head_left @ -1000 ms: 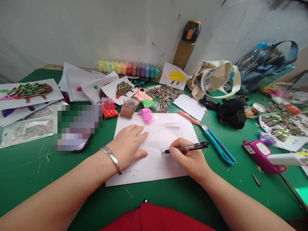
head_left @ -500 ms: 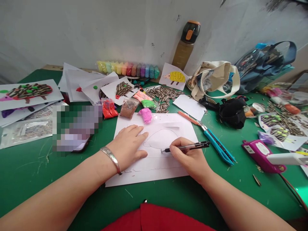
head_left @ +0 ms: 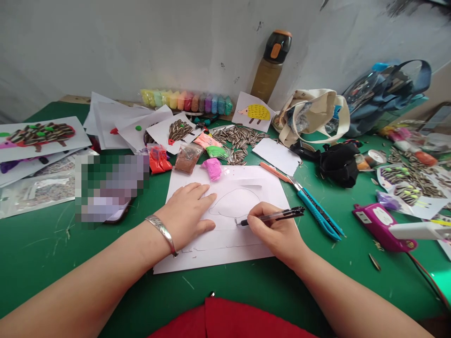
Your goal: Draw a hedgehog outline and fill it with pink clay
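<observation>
A white sheet of paper (head_left: 211,239) lies in front of me with a thin rounded outline drawn on it. My left hand (head_left: 188,211) rests flat on its left part, fingers spread, holding nothing. In my right hand (head_left: 276,230) is a black pen (head_left: 282,214), its tip touching the paper just below the outline, by a small mark. Along the sheet's top edge are a pink clay packet (head_left: 212,169) and a brown one (head_left: 188,157). A red packet (head_left: 159,158) lies just left of them.
Sunflower seeds (head_left: 239,138) are heaped behind the sheet. To its right are scissors (head_left: 313,206) with blue handles, a black pouch (head_left: 338,164) and a magenta glue gun (head_left: 384,227). A bottle (head_left: 269,68) leans on the wall. Seed pictures (head_left: 42,136) lie at left.
The pen tip has shifted very slightly, and the small mark under the outline has grown a little. My left hand stays flat on the paper.
</observation>
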A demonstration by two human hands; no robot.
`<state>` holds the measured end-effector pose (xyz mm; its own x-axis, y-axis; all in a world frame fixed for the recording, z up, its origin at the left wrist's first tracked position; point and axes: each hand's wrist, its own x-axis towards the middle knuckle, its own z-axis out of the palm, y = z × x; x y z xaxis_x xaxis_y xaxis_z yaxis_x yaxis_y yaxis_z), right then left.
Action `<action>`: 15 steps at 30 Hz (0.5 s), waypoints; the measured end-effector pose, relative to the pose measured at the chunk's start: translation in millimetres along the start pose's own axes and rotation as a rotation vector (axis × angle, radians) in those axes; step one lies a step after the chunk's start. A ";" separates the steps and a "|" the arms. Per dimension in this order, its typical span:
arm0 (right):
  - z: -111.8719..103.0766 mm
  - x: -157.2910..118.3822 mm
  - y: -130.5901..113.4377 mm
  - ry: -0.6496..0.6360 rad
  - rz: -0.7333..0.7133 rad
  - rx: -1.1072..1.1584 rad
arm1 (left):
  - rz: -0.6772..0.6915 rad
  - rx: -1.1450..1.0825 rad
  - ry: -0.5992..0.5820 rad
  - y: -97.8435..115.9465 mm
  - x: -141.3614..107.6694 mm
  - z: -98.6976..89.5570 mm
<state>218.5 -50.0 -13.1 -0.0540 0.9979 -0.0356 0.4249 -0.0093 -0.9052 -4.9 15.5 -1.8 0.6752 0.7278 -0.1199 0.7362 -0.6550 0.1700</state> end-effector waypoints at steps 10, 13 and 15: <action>-10.2 4.3 -0.2 0.054 0.053 0.081 | -0.002 -0.010 0.011 -0.4 -0.5 0.5; -20.0 8.6 5.3 0.183 0.083 0.140 | 0.000 -0.022 0.021 -1.3 -1.1 1.3; -22.9 10.1 8.4 0.202 0.099 0.157 | 0.001 -0.020 0.023 -1.5 -1.0 1.6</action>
<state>242.1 -38.6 -11.4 0.1686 0.9841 -0.0562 0.2727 -0.1013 -0.9567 -6.6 15.4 -3.5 0.6747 0.7316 -0.0975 0.7342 -0.6519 0.1896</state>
